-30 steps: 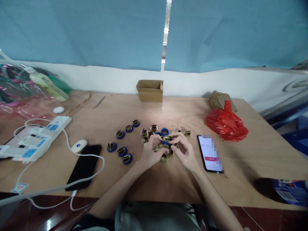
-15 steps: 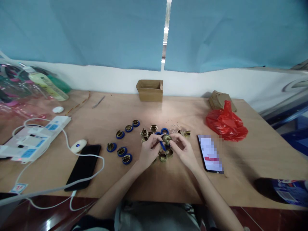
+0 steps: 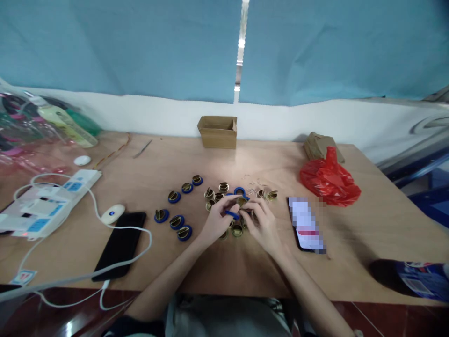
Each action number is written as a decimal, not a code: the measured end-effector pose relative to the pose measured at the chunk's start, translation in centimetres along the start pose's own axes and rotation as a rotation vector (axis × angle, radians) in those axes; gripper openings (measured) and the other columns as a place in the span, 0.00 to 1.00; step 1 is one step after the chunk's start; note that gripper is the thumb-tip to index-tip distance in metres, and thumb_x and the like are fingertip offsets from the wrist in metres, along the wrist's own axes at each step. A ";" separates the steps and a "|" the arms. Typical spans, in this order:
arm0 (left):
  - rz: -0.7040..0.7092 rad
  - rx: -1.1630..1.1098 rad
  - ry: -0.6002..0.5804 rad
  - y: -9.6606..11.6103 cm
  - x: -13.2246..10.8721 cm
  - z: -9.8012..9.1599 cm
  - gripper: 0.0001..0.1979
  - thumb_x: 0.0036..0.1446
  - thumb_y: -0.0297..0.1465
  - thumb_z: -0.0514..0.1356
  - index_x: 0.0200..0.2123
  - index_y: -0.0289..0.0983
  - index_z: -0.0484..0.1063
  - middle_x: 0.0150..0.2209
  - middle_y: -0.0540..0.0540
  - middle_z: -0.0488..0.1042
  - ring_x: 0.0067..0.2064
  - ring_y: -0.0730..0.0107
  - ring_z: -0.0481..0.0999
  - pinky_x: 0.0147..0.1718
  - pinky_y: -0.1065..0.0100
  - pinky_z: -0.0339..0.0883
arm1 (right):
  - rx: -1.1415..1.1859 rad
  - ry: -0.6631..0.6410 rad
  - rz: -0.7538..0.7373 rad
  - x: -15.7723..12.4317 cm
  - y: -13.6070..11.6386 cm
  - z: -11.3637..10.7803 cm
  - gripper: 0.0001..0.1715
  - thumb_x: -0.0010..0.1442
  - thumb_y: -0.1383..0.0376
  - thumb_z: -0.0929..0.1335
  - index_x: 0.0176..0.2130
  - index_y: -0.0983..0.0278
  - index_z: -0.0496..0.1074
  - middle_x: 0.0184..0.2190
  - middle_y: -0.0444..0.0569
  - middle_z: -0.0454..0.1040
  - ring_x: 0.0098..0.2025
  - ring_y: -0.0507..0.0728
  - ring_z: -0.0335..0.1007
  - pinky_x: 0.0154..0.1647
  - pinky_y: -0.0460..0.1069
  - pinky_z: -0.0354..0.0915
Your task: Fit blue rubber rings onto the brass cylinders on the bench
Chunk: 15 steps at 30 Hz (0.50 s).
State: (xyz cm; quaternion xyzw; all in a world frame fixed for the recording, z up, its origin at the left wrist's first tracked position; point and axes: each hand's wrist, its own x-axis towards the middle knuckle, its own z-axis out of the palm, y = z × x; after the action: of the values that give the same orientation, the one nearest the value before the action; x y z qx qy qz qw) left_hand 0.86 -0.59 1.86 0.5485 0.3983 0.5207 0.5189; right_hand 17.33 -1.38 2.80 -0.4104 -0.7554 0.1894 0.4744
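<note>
Over the middle of the table, my left hand (image 3: 215, 222) and my right hand (image 3: 262, 225) meet with closed fingers around a round brass-coloured metal cap (image 3: 242, 201). A blue ring (image 3: 232, 215) sits at the fingers of my left hand, below the cap. Fingertips partly cover both pieces. Loose brass-coloured caps (image 3: 223, 187) with a raised bar across them lie around and under my hands. Another blue ring (image 3: 240, 191) rests just behind the held cap. To the left are several caps fitted with blue rings (image 3: 184, 232).
Small thin clear bits (image 3: 250, 182) lie behind my hands. A phone with a lit screen (image 3: 306, 224), a red plastic bag (image 3: 329, 180) and a dark bottle (image 3: 407, 278) are on the right. A cardboard box (image 3: 218, 138) stands at the back; a black phone (image 3: 121, 245) and power strip (image 3: 66, 196) lie left.
The held cap has turned and tilted between my fingers. The blue ring has shifted left and become more level. My right fingers have curled inward and lower.
</note>
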 end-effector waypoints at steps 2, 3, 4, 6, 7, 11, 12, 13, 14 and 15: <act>0.039 0.045 0.014 0.4 0.1 -0.2 0.14 0.64 0.35 0.61 0.50 0.37 0.75 0.50 0.40 0.81 0.52 0.60 0.81 0.52 0.60 0.76 | -0.041 -0.029 -0.046 -0.2 -0.2 0.1 0.07 0.68 0.69 0.67 0.45 0.58 0.71 0.44 0.51 0.71 0.47 0.60 0.71 0.47 0.56 0.71; 0.055 0.065 0.018 0.7 0.1 -0.4 0.13 0.64 0.34 0.61 0.50 0.37 0.76 0.50 0.40 0.81 0.52 0.61 0.81 0.54 0.59 0.75 | -0.053 -0.044 -0.054 -0.2 -0.2 0.1 0.09 0.68 0.69 0.67 0.47 0.58 0.70 0.45 0.52 0.70 0.48 0.60 0.71 0.47 0.57 0.72; 0.064 0.080 0.016 1.0 0.2 -0.5 0.13 0.64 0.34 0.61 0.51 0.37 0.76 0.51 0.40 0.81 0.53 0.61 0.80 0.56 0.58 0.74 | -0.062 -0.053 -0.055 -0.2 -0.2 0.1 0.10 0.68 0.69 0.67 0.48 0.58 0.70 0.45 0.53 0.69 0.48 0.61 0.71 0.47 0.57 0.72; 0.074 0.089 0.000 1.4 0.2 -0.7 0.14 0.65 0.34 0.61 0.52 0.38 0.76 0.53 0.40 0.80 0.54 0.61 0.80 0.57 0.57 0.73 | -0.075 -0.057 -0.056 -0.1 -0.2 0.0 0.10 0.68 0.69 0.67 0.49 0.58 0.70 0.46 0.53 0.68 0.49 0.61 0.70 0.48 0.58 0.72; 0.079 0.085 -0.009 1.6 0.1 -0.8 0.14 0.65 0.34 0.60 0.52 0.39 0.76 0.54 0.40 0.79 0.54 0.61 0.80 0.57 0.58 0.73 | -0.080 -0.055 -0.053 -0.1 -0.1 -0.1 0.10 0.68 0.69 0.67 0.49 0.57 0.70 0.46 0.52 0.68 0.49 0.61 0.70 0.48 0.58 0.72; 0.106 0.102 -0.048 1.7 -0.1 -0.8 0.14 0.67 0.33 0.58 0.52 0.40 0.77 0.55 0.40 0.79 0.54 0.60 0.80 0.55 0.58 0.74 | -0.080 -0.098 -0.024 -0.2 0.4 0.0 0.06 0.68 0.67 0.67 0.46 0.58 0.70 0.42 0.50 0.68 0.45 0.60 0.70 0.46 0.57 0.71; 0.109 0.113 -0.056 1.7 -0.2 -0.7 0.14 0.68 0.33 0.57 0.52 0.40 0.77 0.54 0.40 0.79 0.55 0.60 0.80 0.55 0.58 0.74 | -0.082 -0.111 -0.018 -0.3 0.6 0.1 0.05 0.68 0.67 0.67 0.45 0.58 0.70 0.40 0.50 0.69 0.44 0.60 0.70 0.45 0.57 0.71; 0.109 0.122 -0.065 1.6 -0.3 -0.6 0.14 0.68 0.33 0.56 0.52 0.39 0.77 0.54 0.40 0.79 0.55 0.60 0.80 0.55 0.57 0.74 | -0.087 -0.122 -0.015 -0.4 0.7 0.2 0.03 0.68 0.66 0.67 0.43 0.58 0.69 0.39 0.49 0.69 0.43 0.60 0.70 0.44 0.56 0.70; 0.107 0.131 -0.070 1.5 -0.3 -0.5 0.14 0.68 0.33 0.56 0.53 0.39 0.76 0.54 0.40 0.79 0.55 0.60 0.79 0.56 0.57 0.74 | -0.096 -0.126 -0.012 -0.5 0.8 0.2 0.02 0.68 0.66 0.67 0.42 0.59 0.69 0.38 0.49 0.69 0.42 0.59 0.69 0.43 0.55 0.70; 0.105 0.138 -0.072 1.5 -0.4 -0.5 0.14 0.69 0.33 0.55 0.53 0.39 0.76 0.53 0.40 0.79 0.55 0.60 0.79 0.56 0.57 0.73 | -0.105 -0.121 -0.010 -0.6 0.9 0.3 0.02 0.68 0.66 0.68 0.40 0.59 0.68 0.37 0.48 0.68 0.41 0.59 0.69 0.42 0.54 0.69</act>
State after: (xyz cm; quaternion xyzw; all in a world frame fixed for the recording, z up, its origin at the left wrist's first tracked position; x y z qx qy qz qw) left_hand 0.18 -1.10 3.20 0.6215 0.3851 0.4986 0.4657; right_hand 17.56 -1.31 1.74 -0.4186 -0.7938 0.1716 0.4064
